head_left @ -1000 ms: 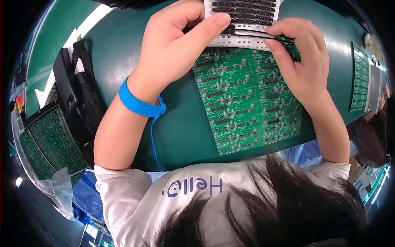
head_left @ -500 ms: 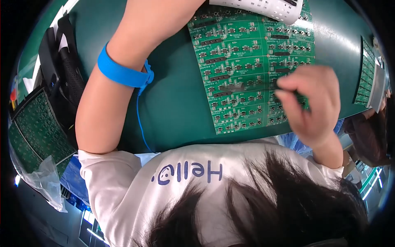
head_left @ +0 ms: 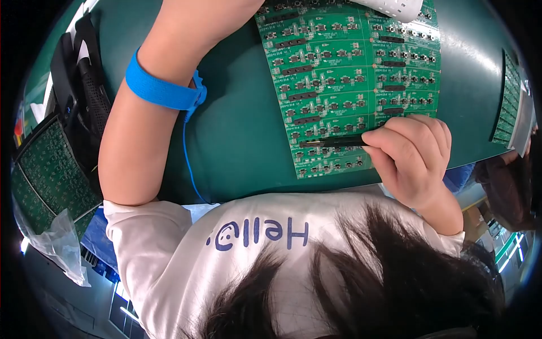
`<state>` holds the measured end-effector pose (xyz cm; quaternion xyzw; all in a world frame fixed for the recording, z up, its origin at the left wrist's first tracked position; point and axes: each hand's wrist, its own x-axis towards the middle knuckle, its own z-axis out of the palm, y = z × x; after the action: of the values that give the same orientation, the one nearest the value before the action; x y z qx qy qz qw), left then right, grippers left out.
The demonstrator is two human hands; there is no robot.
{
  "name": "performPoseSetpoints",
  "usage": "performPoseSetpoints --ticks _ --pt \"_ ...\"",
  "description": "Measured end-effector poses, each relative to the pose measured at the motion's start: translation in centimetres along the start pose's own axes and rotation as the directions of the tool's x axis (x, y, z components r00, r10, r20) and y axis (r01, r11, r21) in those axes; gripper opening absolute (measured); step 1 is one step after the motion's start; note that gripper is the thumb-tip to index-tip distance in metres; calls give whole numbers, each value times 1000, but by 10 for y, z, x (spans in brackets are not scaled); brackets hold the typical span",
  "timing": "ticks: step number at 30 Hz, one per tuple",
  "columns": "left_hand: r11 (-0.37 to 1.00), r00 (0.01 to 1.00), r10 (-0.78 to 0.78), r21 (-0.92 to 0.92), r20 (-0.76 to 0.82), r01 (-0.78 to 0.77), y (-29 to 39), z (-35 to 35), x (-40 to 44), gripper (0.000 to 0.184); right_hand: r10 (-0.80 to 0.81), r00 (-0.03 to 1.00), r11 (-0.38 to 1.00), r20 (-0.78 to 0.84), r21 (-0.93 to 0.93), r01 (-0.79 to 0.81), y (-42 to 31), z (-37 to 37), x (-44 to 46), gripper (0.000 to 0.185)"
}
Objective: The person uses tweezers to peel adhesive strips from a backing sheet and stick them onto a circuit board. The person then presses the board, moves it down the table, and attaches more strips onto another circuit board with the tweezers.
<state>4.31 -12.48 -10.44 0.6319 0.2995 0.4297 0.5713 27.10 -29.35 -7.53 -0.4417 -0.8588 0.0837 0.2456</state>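
Note:
My right hand (head_left: 411, 155) pinches black tweezers (head_left: 344, 141), which point left across a large green circuit board panel (head_left: 333, 68). Their tips rest at a dark piece near the panel's lower left edge; whether they grip it, I cannot tell. Rows of small black buttons fill the panel, and several black connector strips (head_left: 306, 120) lie on the rows above the tweezers. At the top edge, my left hand (head_left: 217, 20) is partly in view, its fingers cut off by the frame. A blue wrist strap (head_left: 161, 90) with a thin cord circles that arm.
A white perforated container (head_left: 398, 8) overlaps the panel's top. Another board panel (head_left: 506, 104) lies on the right of the green table (head_left: 237, 141). To the left are a black holder (head_left: 73, 85), a dark green board panel (head_left: 53, 175) and clear plastic (head_left: 62, 243).
My right hand has come down and slightly left with the tweezers, whose tips now sit on a lower row. The tweezers were blurred before. My left arm has shifted slightly up and left.

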Motion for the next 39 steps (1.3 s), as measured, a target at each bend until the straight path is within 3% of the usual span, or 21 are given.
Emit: performPoseSetpoints --ticks 8,39 --pt "995 999 -36 87 -14 37 8 2 1 22 -15 1000 1000 -8 -12 15 0 0 1 30" --pt "998 1000 -8 68 7 7 7 3 1 23 0 1000 1000 -4 4 0 0 1 1 30"
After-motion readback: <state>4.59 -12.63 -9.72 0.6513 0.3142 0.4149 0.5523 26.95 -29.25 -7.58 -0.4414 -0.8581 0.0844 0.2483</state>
